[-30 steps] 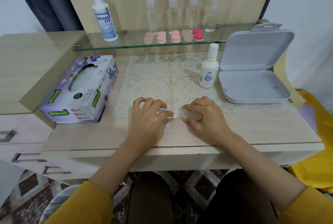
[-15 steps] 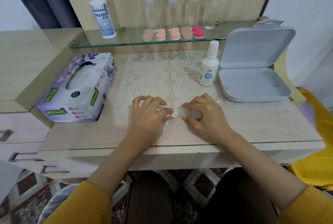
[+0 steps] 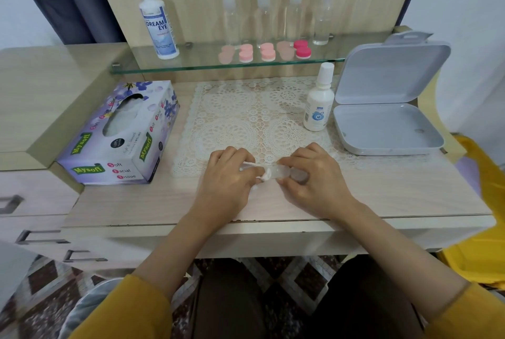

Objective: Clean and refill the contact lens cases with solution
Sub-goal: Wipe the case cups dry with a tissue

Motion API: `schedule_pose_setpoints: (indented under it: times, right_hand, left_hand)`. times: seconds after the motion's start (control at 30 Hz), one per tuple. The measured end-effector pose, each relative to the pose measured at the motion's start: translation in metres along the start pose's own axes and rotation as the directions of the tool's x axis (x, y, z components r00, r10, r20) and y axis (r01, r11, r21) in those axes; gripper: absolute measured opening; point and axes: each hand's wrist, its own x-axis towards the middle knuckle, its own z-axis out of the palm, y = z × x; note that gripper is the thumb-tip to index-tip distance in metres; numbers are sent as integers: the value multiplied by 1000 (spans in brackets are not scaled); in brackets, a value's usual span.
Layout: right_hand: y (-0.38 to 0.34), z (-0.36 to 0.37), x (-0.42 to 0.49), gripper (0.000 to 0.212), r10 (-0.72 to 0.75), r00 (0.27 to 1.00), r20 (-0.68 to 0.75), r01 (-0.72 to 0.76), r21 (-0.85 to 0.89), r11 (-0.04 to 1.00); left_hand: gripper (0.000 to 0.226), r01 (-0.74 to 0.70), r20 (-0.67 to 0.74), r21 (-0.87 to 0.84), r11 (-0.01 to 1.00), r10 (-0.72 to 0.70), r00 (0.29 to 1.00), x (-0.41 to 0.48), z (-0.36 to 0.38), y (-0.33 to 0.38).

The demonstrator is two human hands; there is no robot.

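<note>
Clear case (image 3: 282, 173) between the fingertips (image 3: 287, 161): likely light, stiff, slick when wet; best pinched by the rim. Right hand (image 3: 314, 179) pinching its right end; left hand (image 3: 226, 179) curled round a tissue wad (image 3: 264, 174), pressed to the left well. Beyond the right fingertips, capped bottle (image 3: 318, 103), fill unseen; beside it, open box (image 3: 382, 131), nothing seen inside.

My left hand (image 3: 226, 180) and right hand (image 3: 314, 177) meet at the near edge of the lace mat (image 3: 254, 120), knuckles up. Both forearms angle inward toward it. My left fingers are curled and pinch a white wad (image 3: 265, 174). My right fingertips pinch a clear lens case (image 3: 281, 172), and the two hands nearly touch.
</note>
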Motion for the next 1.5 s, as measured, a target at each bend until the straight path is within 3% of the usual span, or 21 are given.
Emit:
schedule_pose_setpoints:
  times: [0.3, 0.5, 0.6, 0.7, 0.77, 0.87, 0.97, 1.07, 1.37, 1.5]
  right_hand:
    - [-1, 0, 0, 15, 6, 1000, 6, -6, 4, 1000]
    - [0, -1, 0, 19, 51, 999, -12, -51, -5, 999]
    - [-2, -1, 0, 20, 60, 998, -7, -60, -26, 998]
    - [-3, -2, 0, 20, 71, 997, -9, -71, -35, 997]
    - [-5, -2, 0, 21, 86, 996, -6, -86, -28, 996]
    - [-4, -2, 0, 24, 110, 994, 6, -110, 11, 994]
    - [-7, -6, 1, 33, 124, 992, -10, -123, 86, 989]
    - [-12, -11, 3, 45, 133, 990, -45, -125, 153, 980]
    - [-14, -20, 8, 32, 162, 987, -3, -157, 233, 960]
    - [-20, -24, 8, 15, 226, 963, -148, -169, 322, 932]
  left_hand:
    - [22, 39, 20, -9, 999, -39, 999, 1, 2, 2]
    - [15, 56, -148, -117, 992, -73, 986, -5, -5, 1]
    - [17, 190, -172, -289, 938, -246, 954, -3, -12, 6]
    - [15, 362, -83, -526, 769, -470, 879, 3, -22, 10]
    - [5, 389, -2, -616, 685, -494, 869, 5, -26, 13]
    - [19, 448, 186, -741, 500, -488, 853, 8, -31, 18]
    - [19, 534, 322, -770, 350, -509, 798, 14, -35, 22]
    - [16, 603, 395, -737, 306, -529, 751, 19, -36, 22]
    - [16, 677, 431, -656, 333, -571, 699, 24, -42, 24]
    - [14, 673, 419, -673, 307, -592, 688, 24, -45, 27]
